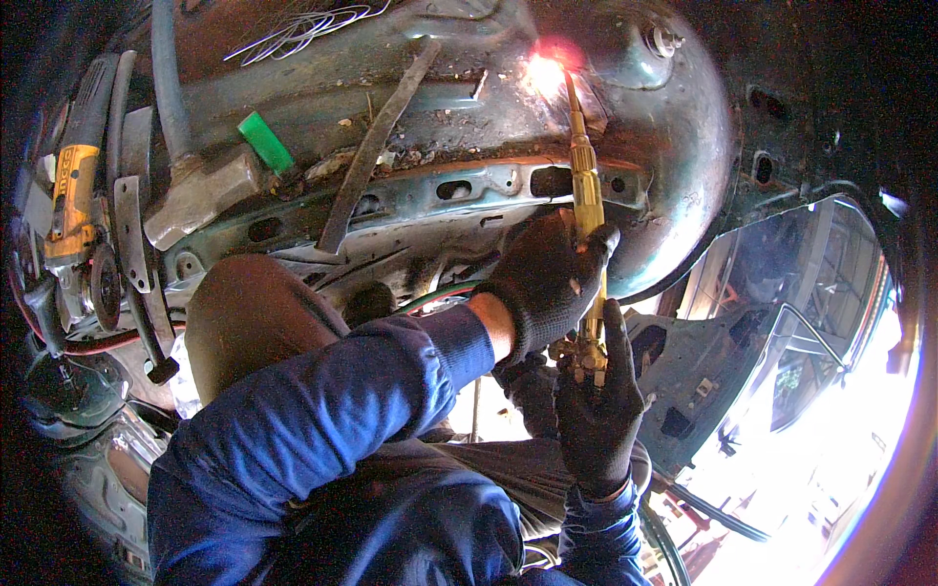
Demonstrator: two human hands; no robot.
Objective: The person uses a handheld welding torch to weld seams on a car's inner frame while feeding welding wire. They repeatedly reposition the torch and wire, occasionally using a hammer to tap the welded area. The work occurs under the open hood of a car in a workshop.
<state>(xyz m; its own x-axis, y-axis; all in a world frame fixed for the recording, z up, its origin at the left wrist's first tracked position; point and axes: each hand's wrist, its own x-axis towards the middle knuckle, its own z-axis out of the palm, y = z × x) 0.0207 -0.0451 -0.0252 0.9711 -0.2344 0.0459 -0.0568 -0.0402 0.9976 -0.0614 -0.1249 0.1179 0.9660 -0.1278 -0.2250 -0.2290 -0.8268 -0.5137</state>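
Both my hands wear dark knit gloves and hold a brass gas torch (587, 195). My left hand (547, 278) wraps around the torch body. Just below it, my right hand (598, 410) grips the torch's lower end by the valves. The torch tip points up at a bright flame spot (544, 73) on the rusty teal car body panel (645, 146). Red and green hoses (440, 293) run behind my left wrist.
A yellow angle grinder (73, 195) lies at the left beside a hammer (156, 332). A green-handled tool (265, 143) and a flat metal strip (376, 142) rest on the panel. Thin wire (303, 29) is at the top. Bright daylight shows through the opening (811, 371) at the right.
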